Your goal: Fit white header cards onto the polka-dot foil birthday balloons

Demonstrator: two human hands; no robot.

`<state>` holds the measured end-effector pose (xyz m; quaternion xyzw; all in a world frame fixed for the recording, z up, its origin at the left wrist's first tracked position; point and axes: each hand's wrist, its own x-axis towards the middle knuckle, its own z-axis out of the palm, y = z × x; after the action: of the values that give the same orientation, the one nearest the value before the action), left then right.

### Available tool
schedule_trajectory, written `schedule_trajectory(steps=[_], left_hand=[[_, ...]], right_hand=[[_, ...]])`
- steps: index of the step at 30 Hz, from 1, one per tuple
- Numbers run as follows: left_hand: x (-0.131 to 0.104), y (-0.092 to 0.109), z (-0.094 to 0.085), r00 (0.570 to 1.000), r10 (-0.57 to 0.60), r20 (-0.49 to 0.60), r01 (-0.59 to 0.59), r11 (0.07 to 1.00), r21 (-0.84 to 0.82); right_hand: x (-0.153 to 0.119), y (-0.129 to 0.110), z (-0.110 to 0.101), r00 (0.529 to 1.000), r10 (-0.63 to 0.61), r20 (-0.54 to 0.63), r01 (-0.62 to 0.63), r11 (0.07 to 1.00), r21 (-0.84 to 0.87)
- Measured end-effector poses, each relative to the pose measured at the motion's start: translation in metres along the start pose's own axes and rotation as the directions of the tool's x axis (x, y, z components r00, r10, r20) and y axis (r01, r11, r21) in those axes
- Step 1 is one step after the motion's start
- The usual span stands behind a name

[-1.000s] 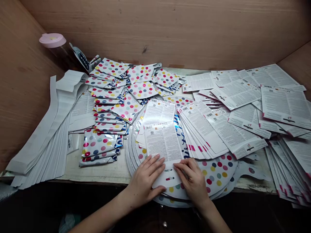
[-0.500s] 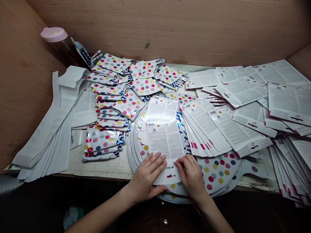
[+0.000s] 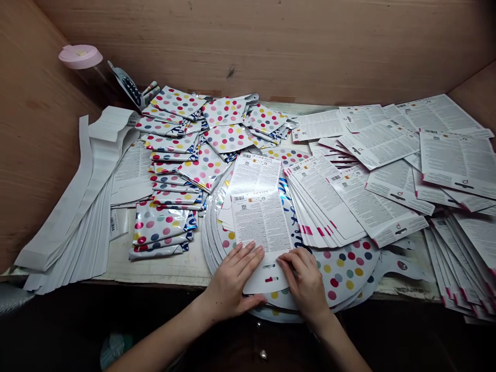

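A white printed card (image 3: 262, 219) with a barcode, a slot and small red print lies in front of me on a stack of round polka-dot foil balloons (image 3: 344, 268). My left hand (image 3: 236, 279) rests flat on the card's lower left, fingers stretched out and thumb apart. At the card's lower right edge, my right hand (image 3: 306, 279) is closed, thumb and forefinger pinched together on the edge. The fingertips partly hide that spot. Another printed card (image 3: 256, 170) lies just beyond, partly under the first.
Folded polka-dot foil packets (image 3: 160, 223) are piled to the left and back. Printed cards (image 3: 387, 206) spread across the right side. A long white strip bundle (image 3: 73, 206) lies far left, near a pink-lidded bottle (image 3: 81, 57). Wooden walls (image 3: 263, 46) enclose the table.
The whole view has shifted slightly, so things sit a little further left. Both hands keep nearly the same place on the card.
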<state>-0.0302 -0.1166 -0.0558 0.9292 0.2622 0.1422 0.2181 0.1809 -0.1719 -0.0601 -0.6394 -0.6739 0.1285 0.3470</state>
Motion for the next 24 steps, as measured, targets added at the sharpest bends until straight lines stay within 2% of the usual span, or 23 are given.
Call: schedule_trajectory(steps=[7,12,15,18,24], left_hand=[[0.001,0.001,-0.001,1.0,0.002,-0.029,-0.002,1.0,0.01],[0.0,0.0,0.0,1.0,0.004,-0.02,-0.004,1.0,-0.001],[-0.001,-0.001,0.001,1.0,0.002,-0.018,-0.002,1.0,-0.018],[-0.001,-0.002,0.002,1.0,0.002,-0.029,-0.002,1.0,-0.018],[0.0,-0.001,0.001,0.999,0.002,-0.054,-0.004,1.0,-0.031]], right_hand=[[-0.002,0.004,0.008,0.997,-0.033,0.073,0.044,0.987,-0.157],[-0.018,-0.003,-0.015,0.983,-0.068,0.168,0.071,0.997,-0.01],[-0.016,-0.005,-0.022,0.992,-0.032,0.121,0.032,0.999,0.0],[-0.006,-0.002,-0.013,0.998,-0.027,0.06,0.027,1.0,0.007],[0.006,0.0,-0.002,0.999,0.002,0.044,-0.004,0.999,0.053]])
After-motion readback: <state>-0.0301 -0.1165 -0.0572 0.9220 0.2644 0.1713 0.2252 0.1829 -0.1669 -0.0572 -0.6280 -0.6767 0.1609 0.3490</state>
